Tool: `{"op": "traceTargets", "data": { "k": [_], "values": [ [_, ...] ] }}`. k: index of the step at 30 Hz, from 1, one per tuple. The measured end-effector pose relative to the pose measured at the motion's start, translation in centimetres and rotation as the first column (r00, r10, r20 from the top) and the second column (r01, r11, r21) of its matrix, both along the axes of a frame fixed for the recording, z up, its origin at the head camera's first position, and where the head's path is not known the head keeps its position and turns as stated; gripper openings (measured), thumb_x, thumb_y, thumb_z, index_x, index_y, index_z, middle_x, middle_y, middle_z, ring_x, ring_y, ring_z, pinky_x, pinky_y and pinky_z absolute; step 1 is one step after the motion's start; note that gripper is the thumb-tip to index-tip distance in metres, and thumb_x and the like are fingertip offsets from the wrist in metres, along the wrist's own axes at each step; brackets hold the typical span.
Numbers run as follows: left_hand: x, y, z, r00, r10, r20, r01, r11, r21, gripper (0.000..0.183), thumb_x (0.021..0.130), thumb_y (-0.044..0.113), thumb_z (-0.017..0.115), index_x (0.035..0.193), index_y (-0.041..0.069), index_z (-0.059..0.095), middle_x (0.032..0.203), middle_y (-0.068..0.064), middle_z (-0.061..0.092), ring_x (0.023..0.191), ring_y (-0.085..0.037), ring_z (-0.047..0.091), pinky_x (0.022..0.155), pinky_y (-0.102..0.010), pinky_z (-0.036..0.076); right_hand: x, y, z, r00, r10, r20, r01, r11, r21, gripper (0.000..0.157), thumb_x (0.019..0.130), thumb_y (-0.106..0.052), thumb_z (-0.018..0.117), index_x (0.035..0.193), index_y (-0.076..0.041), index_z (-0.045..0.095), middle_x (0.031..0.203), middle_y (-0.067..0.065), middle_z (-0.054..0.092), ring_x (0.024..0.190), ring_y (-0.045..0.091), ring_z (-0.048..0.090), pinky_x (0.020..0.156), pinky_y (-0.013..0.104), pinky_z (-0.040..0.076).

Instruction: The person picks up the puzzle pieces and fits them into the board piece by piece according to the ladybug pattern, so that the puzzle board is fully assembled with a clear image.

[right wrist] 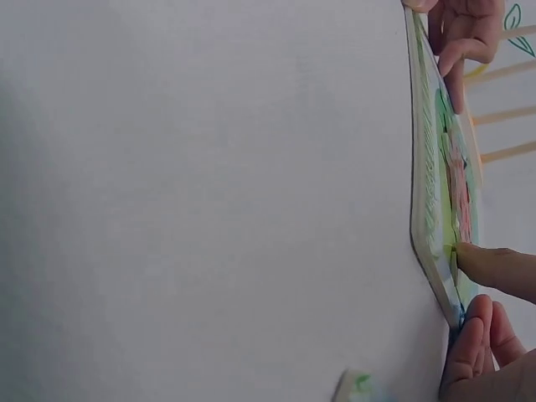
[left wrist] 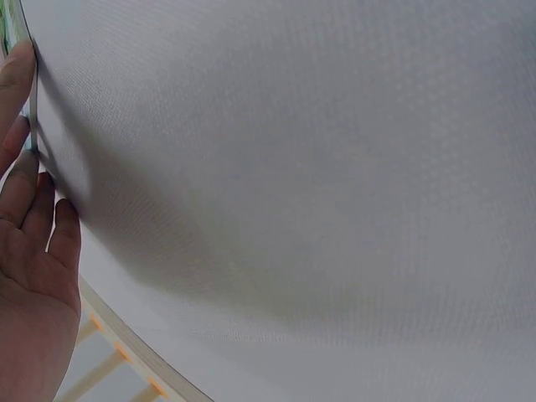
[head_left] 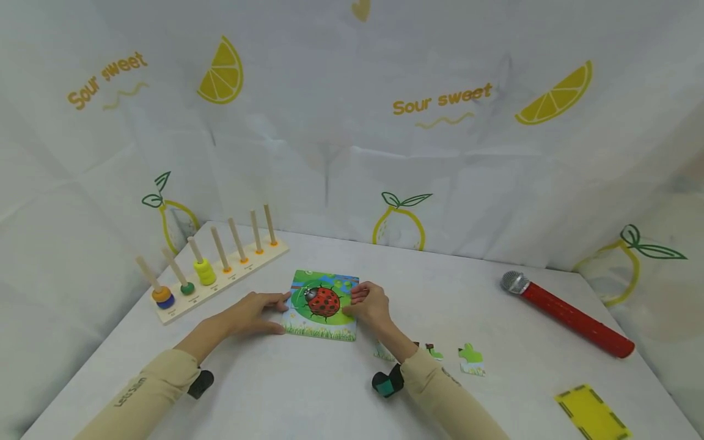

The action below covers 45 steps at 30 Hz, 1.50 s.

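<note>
A square ladybug jigsaw puzzle (head_left: 323, 304) lies on the white-covered table, its red beetle in the middle and grass along the near edge. At its left side, my left hand (head_left: 254, 315) touches the edge with thumb and fingers; the left wrist view shows those fingers (left wrist: 63, 239) fairly straight against the board's rim. My right hand (head_left: 374, 305) grips the right side. Its thumb (right wrist: 494, 266) presses on the top face, while the curled fingers (right wrist: 473, 339) sit at the edge. Loose puzzle pieces (head_left: 472, 360) lie near the right forearm, which partly covers some.
A wooden peg stand (head_left: 231, 278) with coloured beads on some pegs stands at the back left. To the right lies a red toy microphone (head_left: 574, 321). A yellow rectangular card (head_left: 594, 412) is at the front right. A printed white curtain (head_left: 330, 171) hangs behind the table.
</note>
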<state>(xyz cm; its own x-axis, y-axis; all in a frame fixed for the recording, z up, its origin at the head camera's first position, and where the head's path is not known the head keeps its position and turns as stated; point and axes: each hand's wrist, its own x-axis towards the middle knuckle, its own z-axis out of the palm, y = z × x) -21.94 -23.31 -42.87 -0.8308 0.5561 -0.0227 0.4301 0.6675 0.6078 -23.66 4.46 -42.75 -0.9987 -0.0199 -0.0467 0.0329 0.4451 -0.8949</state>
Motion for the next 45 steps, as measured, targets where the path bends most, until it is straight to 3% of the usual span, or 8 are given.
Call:
{"op": "traceTargets", "data": {
  "k": [5, 13, 18, 24, 26, 31, 39, 45],
  "values": [
    [0.1, 0.1, 0.0, 1.0, -0.002, -0.015, 0.002, 1.0, 0.004, 0.056, 0.08, 0.029, 0.078, 0.125, 0.001, 0.06, 0.133, -0.013, 0.057, 0.128, -0.034, 0.047, 0.105, -0.05, 0.036, -0.1, 0.2, 0.2, 0.999, 0.053, 0.006, -0.053, 0.998, 0.02, 0.033, 0.066, 0.007, 0.081, 0.094, 0.008, 0.064, 0.083, 0.016, 0.066, 0.067, 0.011, 0.06, 0.07, 0.03, 0.054],
    [0.1, 0.2, 0.2, 0.999, -0.016, -0.04, 0.016, 1.0, 0.008, 0.059, 0.08, 0.031, 0.077, 0.127, 0.001, 0.058, 0.126, -0.008, 0.063, 0.128, -0.033, 0.047, 0.104, -0.051, 0.036, -0.2, 0.5, 0.3, 0.999, 0.049, 0.02, -0.048, 0.998, -0.029, 0.032, 0.066, 0.009, 0.081, 0.094, 0.009, 0.065, 0.082, 0.016, 0.066, 0.066, 0.011, 0.059, 0.069, 0.029, 0.054],
    [0.1, 0.2, 0.1, 0.999, -0.016, -0.028, 0.017, 1.0, 0.006, 0.07, 0.08, 0.03, 0.077, 0.135, -0.004, 0.05, 0.114, -0.003, 0.068, 0.123, -0.031, 0.051, 0.103, -0.05, 0.037, -0.1, 1.0, 0.2, 0.996, 0.064, 0.054, -0.059, 0.994, -0.096, 0.034, 0.068, 0.009, 0.08, 0.098, 0.009, 0.064, 0.087, 0.016, 0.066, 0.07, 0.012, 0.061, 0.07, 0.027, 0.054],
    [0.1, 0.4, 0.0, 1.0, -0.017, -0.013, 0.017, 1.0, 0.013, 0.045, 0.08, 0.028, 0.078, 0.116, 0.005, 0.064, 0.136, -0.015, 0.054, 0.129, -0.035, 0.045, 0.105, -0.051, 0.036, 0.2, 2.6, 0.5, 0.991, 0.088, 0.102, -0.065, 0.976, -0.209, 0.038, 0.073, 0.011, 0.074, 0.109, 0.009, 0.062, 0.102, 0.02, 0.065, 0.087, 0.022, 0.066, 0.076, 0.03, 0.055],
    [0.1, 0.4, 0.0, 1.0, -0.021, -0.018, 0.021, 1.0, 0.007, 0.046, 0.08, 0.029, 0.078, 0.117, 0.005, 0.064, 0.134, -0.014, 0.056, 0.129, -0.035, 0.045, 0.104, -0.051, 0.036, 0.3, 3.5, 0.8, 0.989, 0.098, 0.115, -0.074, 0.978, -0.194, 0.037, 0.076, 0.008, 0.074, 0.111, 0.007, 0.062, 0.106, 0.019, 0.065, 0.095, 0.026, 0.065, 0.08, 0.032, 0.054],
    [0.1, 0.4, 0.2, 0.999, -0.025, -0.034, 0.025, 1.0, -0.003, 0.071, 0.081, 0.031, 0.077, 0.136, -0.005, 0.049, 0.113, -0.001, 0.067, 0.122, -0.03, 0.052, 0.103, -0.05, 0.037, 1.0, 6.5, 1.8, 0.976, 0.16, 0.148, -0.14, 0.981, -0.132, 0.037, 0.082, 0.002, 0.072, 0.117, 0.005, 0.061, 0.114, 0.017, 0.064, 0.107, 0.03, 0.061, 0.09, 0.037, 0.051],
    [0.3, 0.2, 0.5, 0.999, -0.015, -0.029, 0.014, 1.0, -0.003, 0.073, 0.08, 0.031, 0.077, 0.136, -0.006, 0.048, 0.11, 0.0, 0.068, 0.123, -0.032, 0.051, 0.102, -0.052, 0.037, 3.6, 9.2, 2.8, 0.965, 0.224, 0.136, -0.219, 0.975, -0.047, 0.042, 0.078, -0.002, 0.077, 0.115, 0.008, 0.059, 0.109, 0.018, 0.065, 0.093, 0.021, 0.061, 0.077, 0.023, 0.053],
    [0.2, 0.1, 0.4, 0.999, -0.018, -0.036, 0.017, 1.0, -0.01, 0.073, 0.081, 0.031, 0.077, 0.136, -0.006, 0.048, 0.11, 0.0, 0.068, 0.121, -0.031, 0.053, 0.102, -0.051, 0.038, 5.8, 9.6, 2.1, 0.972, 0.209, 0.105, -0.215, 0.975, 0.049, 0.052, 0.069, -0.002, 0.084, 0.115, 0.005, 0.06, 0.105, 0.01, 0.064, 0.093, 0.02, 0.06, 0.08, 0.025, 0.053]
  ]
}}
